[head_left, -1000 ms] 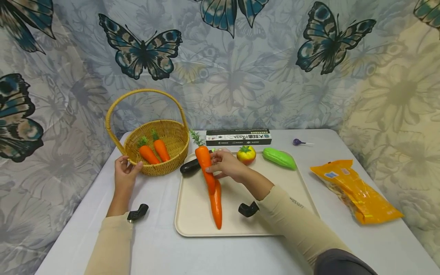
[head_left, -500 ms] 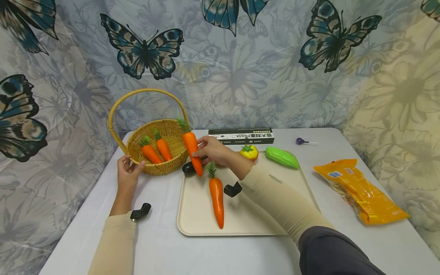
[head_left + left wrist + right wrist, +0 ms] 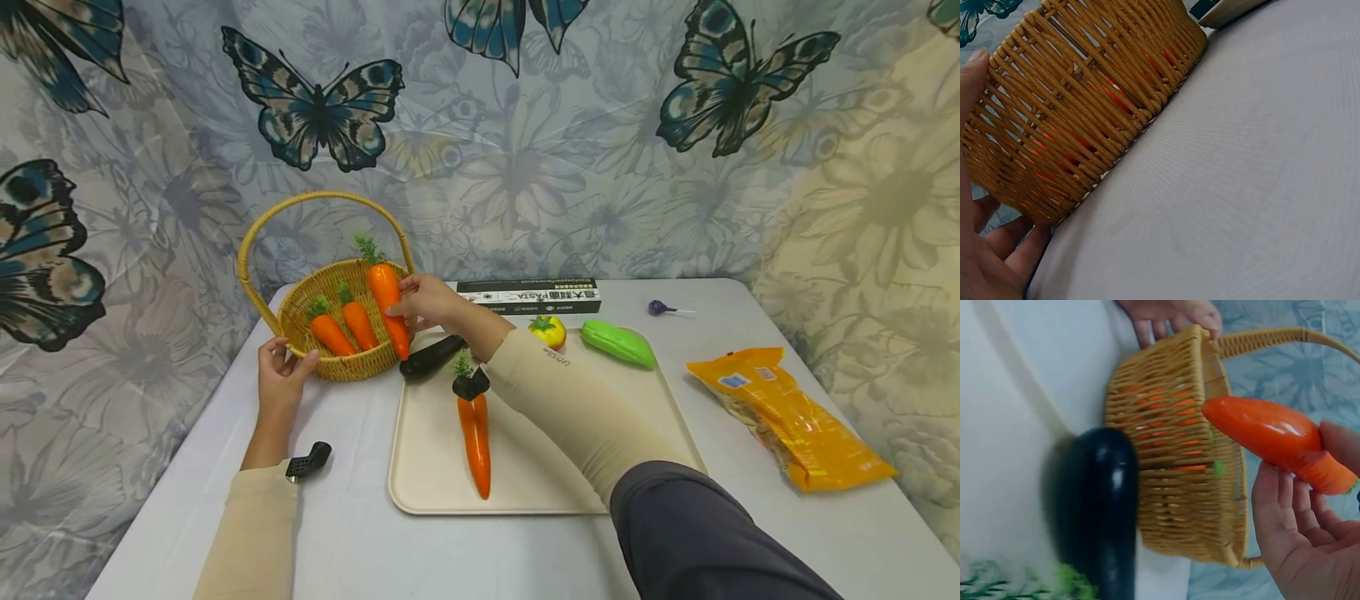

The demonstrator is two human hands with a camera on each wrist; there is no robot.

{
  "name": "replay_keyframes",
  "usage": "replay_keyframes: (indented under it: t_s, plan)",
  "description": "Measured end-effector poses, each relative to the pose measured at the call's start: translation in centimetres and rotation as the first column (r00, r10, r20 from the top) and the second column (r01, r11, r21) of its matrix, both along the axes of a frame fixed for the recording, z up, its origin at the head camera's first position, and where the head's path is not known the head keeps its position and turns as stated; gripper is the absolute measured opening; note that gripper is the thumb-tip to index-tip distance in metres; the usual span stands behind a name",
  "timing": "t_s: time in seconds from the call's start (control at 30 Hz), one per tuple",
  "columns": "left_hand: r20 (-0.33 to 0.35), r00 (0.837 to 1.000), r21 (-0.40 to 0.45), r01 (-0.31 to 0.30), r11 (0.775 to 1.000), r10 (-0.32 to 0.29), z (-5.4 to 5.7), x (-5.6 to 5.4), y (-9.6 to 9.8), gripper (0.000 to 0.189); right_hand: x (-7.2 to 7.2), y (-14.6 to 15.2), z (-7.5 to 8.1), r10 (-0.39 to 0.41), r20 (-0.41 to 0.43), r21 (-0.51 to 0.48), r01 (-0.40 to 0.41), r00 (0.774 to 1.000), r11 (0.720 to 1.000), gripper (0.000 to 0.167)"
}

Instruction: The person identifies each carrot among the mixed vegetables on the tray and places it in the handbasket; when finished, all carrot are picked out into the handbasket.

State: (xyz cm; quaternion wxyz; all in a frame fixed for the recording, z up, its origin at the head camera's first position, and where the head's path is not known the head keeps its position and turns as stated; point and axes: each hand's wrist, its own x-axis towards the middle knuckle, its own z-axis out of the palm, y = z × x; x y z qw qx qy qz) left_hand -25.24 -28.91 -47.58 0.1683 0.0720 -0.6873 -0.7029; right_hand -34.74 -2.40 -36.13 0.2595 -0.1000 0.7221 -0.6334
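My right hand (image 3: 429,302) pinches an orange carrot (image 3: 386,300) with a green top between thumb and fingers, held tilted over the right rim of a wicker basket (image 3: 352,367). In the right wrist view that carrot (image 3: 1272,431) slants across the basket's opening. At the basket's left front rim is my left hand (image 3: 281,375); in the left wrist view its thumb lies at the rim and its fingers reach round the lower side of the woven wall (image 3: 1085,94). Two more carrots (image 3: 358,325) lie inside the basket.
A cream tray (image 3: 405,492) holds another carrot (image 3: 475,450), a dark eggplant (image 3: 431,358), a red-yellow tomato (image 3: 549,332) and a green cucumber-like vegetable (image 3: 618,344). Behind it stands a pasta box (image 3: 528,297). To the right lie a purple lollipop (image 3: 658,307) and an orange bag (image 3: 791,421).
My right hand has carried its carrot from above the tray leftward and away from me, to the basket's right rim. My left hand stays at the basket.
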Motion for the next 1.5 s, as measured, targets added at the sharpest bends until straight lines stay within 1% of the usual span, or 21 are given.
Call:
replay_keyframes:
  t_s: [0.13,0.27,0.37,0.43,0.57,0.67,0.73,0.83,0.93,1.0,1.07,1.2,1.3,1.37,1.5]
  plan:
    - [-0.018,1.000,0.000,0.013,1.000,-0.013,1.1,0.5,0.4,0.062,-1.1,-1.2,0.8,-0.008,-0.017,-0.008,0.008,1.000,1.000,0.060]
    - [-0.014,1.000,-0.014,0.013,1.000,-0.013,1.7,0.6,0.5,0.063,-2.1,-2.1,1.1,-0.017,0.004,-0.031,0.018,1.000,0.999,0.062]
    - [-0.015,1.000,-0.018,0.010,1.000,-0.010,1.8,0.5,0.4,0.065,-2.6,-2.6,0.9,-0.023,0.022,-0.047,0.024,0.999,0.999,0.062]
    - [-0.021,1.000,-0.022,0.009,1.000,-0.009,1.9,0.5,0.3,0.065,-2.8,-2.8,0.7,-0.042,0.023,-0.059,0.043,0.999,0.997,0.061]
    - [-0.021,1.000,-0.019,0.011,1.000,-0.011,1.8,0.4,0.4,0.062,-3.1,-3.2,-0.3,-0.074,0.009,-0.075,0.074,0.997,0.994,0.060]
    - [-0.014,1.000,-0.014,0.014,1.000,-0.014,1.6,0.5,0.4,0.061,-3.0,-3.5,-1.2,-0.067,-0.041,-0.036,0.066,0.997,0.997,0.061]
    - [-0.011,1.000,-0.012,0.013,1.000,-0.013,1.4,0.4,0.3,0.062,-2.8,-3.7,-1.6,-0.053,-0.102,0.016,0.055,0.993,0.998,0.061]
    - [-0.009,1.000,-0.009,0.009,1.000,-0.010,0.6,0.0,-0.1,0.063,-2.4,-3.9,-1.8,-0.045,-0.196,0.100,0.066,0.980,0.993,0.061]
    - [-0.007,1.000,0.003,0.003,1.000,-0.003,-0.2,-0.4,-0.5,0.061,-2.3,-4.0,-1.9,-0.040,-0.262,0.201,0.095,0.964,0.975,0.062]
    - [-0.007,1.000,0.011,-0.004,1.000,0.004,-0.6,-0.6,-0.7,0.059,-2.4,-4.1,-2.0,-0.030,-0.282,0.266,0.108,0.959,0.958,0.063]
    - [-0.014,1.000,0.014,-0.004,1.000,0.004,-0.8,-0.7,-0.7,0.059,-2.5,-4.2,-2.1,-0.020,-0.293,0.320,0.117,0.956,0.940,0.062]
    - [-0.014,1.000,0.001,-0.002,1.000,0.002,-0.1,-0.2,-0.2,0.059,-2.8,-4.2,-2.4,0.015,-0.333,0.414,0.132,0.943,0.901,0.061]
    - [0.002,1.000,-0.015,-0.001,1.000,0.001,0.7,0.4,0.4,0.061,-2.9,-4.2,-2.8,0.055,-0.380,0.476,0.144,0.923,0.868,0.060]
    - [0.000,1.000,-0.021,0.000,1.000,0.000,1.0,0.6,0.6,0.064,-3.1,-4.2,-3.0,0.078,-0.414,0.503,0.157,0.907,0.850,0.059]
    - [-0.011,1.000,-0.017,0.005,1.000,-0.006,1.1,0.5,0.6,0.066,-3.3,-4.2,-3.0,0.116,-0.440,0.528,0.152,0.890,0.836,0.057]
